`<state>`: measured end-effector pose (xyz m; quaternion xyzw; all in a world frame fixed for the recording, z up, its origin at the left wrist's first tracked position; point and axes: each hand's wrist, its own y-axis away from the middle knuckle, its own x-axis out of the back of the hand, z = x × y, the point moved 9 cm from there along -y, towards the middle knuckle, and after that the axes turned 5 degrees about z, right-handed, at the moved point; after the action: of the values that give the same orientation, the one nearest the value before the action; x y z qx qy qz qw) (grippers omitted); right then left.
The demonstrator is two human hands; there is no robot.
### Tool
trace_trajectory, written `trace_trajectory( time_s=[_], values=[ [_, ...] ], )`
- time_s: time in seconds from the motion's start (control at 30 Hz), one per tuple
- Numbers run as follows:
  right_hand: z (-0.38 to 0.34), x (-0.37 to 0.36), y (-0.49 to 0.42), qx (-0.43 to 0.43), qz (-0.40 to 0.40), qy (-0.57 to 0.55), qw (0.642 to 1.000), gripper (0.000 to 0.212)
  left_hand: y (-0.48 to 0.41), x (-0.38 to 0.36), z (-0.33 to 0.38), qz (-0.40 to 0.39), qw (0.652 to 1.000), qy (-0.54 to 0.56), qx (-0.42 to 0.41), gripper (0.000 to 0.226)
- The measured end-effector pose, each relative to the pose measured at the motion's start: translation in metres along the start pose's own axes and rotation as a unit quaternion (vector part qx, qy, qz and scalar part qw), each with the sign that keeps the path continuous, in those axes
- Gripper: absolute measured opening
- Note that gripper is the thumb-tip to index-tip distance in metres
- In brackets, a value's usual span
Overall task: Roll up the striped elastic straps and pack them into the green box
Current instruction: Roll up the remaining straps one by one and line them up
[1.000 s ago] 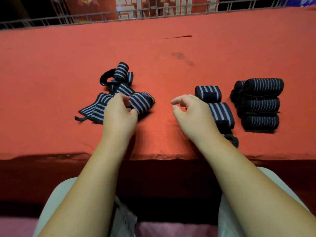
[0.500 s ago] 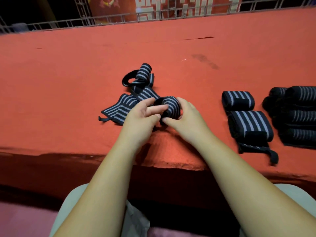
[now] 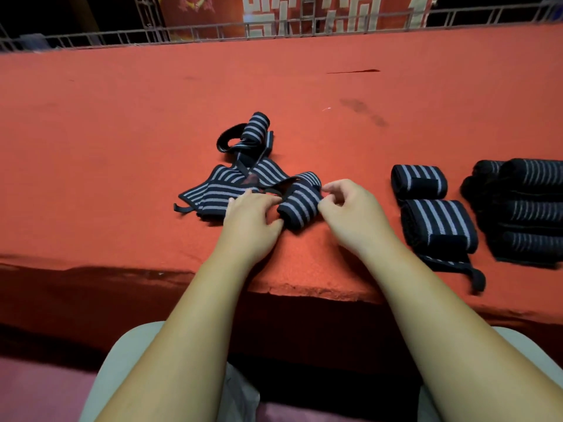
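Red table (image 3: pixel 122 132) has open room beyond; near its front edge, left hand (image 3: pixel 249 226) and right hand (image 3: pixel 353 220) pinch a half-rolled striped strap (image 3: pixel 300 205).

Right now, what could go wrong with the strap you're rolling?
The half-rolled strap, pinched between the left hand and right hand, may spring open if either slips. Its flat end runs into the loose straps, so it could snag them. The tail of a finished roll lies near the table edge and might get knocked off.
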<state>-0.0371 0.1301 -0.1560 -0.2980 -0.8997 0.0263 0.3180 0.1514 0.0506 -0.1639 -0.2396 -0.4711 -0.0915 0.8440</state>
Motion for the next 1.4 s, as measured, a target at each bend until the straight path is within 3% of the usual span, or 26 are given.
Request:
trace_trajectory(
  time_s=[0.07,0.17,0.33,0.47,0.63,0.87,1.0,1.13,1.23,1.33,1.4],
  values=[
    [0.003,-0.012,0.004,0.013,-0.042,0.06,0.997,0.043,0.0,-0.005,0.001,-0.008,1.0,0.003,-0.002,0.056],
    [0.011,-0.021,0.005,0.011,-0.057,0.087,0.995,0.055,0.0,0.005,0.006,0.042,0.997,0.072,-0.003,0.034],
    [0.014,-0.012,-0.001,0.019,-0.043,0.038,0.998,0.016,0.0,0.012,0.009,0.073,0.987,0.145,0.01,0.033],
    [0.002,0.005,0.002,0.033,-0.008,-0.059,0.998,0.012,-0.001,0.019,0.015,0.083,0.974,0.211,0.007,0.023],
    [-0.026,0.039,0.009,0.059,0.07,-0.107,0.99,0.014,0.002,0.03,0.031,0.081,0.913,0.398,0.048,0.023],
    [-0.011,0.062,0.008,-0.029,0.094,-0.123,0.987,0.025,0.007,0.031,0.028,0.036,0.93,0.362,0.052,0.023],
    [0.003,0.068,0.008,-0.095,0.107,-0.199,0.97,0.036,0.017,0.03,0.037,-0.017,0.927,0.372,0.042,0.007],
    [0.013,0.066,0.006,-0.157,0.088,-0.279,0.943,0.026,0.029,0.035,0.055,-0.035,0.951,0.3,-0.067,0.039],
    [0.019,0.065,0.004,-0.191,0.07,-0.282,0.938,0.014,0.035,0.045,0.074,0.024,0.964,0.177,-0.197,0.054],
    [0.02,0.063,0.005,-0.195,0.044,-0.28,0.939,0.012,0.037,0.057,0.084,0.128,0.946,0.126,-0.271,0.03],
    [0.021,0.06,0.006,-0.19,0.027,-0.278,0.941,0.023,0.04,0.063,0.085,0.162,0.934,0.131,-0.29,0.022]
  ],
)
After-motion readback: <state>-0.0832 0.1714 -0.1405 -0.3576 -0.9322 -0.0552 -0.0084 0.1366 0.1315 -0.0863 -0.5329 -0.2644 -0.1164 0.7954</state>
